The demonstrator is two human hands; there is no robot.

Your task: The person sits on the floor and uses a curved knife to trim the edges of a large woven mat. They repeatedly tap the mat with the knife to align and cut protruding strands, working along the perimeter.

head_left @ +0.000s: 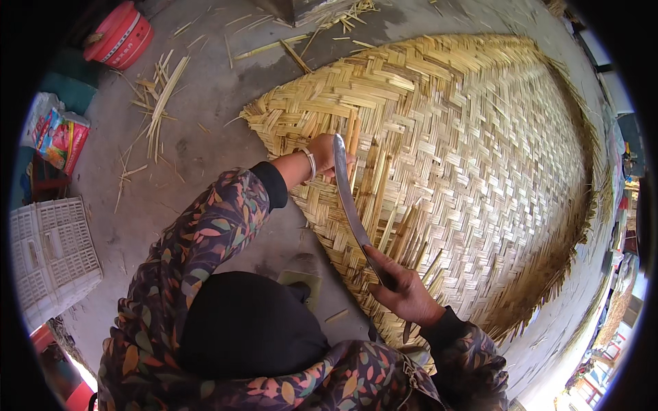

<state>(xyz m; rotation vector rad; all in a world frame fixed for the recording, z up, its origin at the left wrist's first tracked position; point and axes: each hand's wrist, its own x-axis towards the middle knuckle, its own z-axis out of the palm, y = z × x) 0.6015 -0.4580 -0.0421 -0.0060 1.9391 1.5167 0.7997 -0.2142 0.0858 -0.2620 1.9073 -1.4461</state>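
A large woven mat [473, 144] of split reed strips in a herringbone pattern lies in front of me. My right hand [408, 291] is closed round the near end of a long, slightly curved metal blade [349, 212]. The blade slants up and left over the mat, its tip beside my left hand [321, 156]. That hand is closed at the mat's left part, a white bracelet on its wrist. The blade partly covers its fingers, so what they hold is hidden. Loose reed strips [373, 181] stick up from the weave between my hands.
Split reed scraps [161, 103] lie on the grey concrete floor [199, 137] left of the mat. A red bucket [120, 35] stands at the far left, with a colourful plastic bag [63, 140] and a white slatted crate [53, 257] nearer. Clutter lines the right edge.
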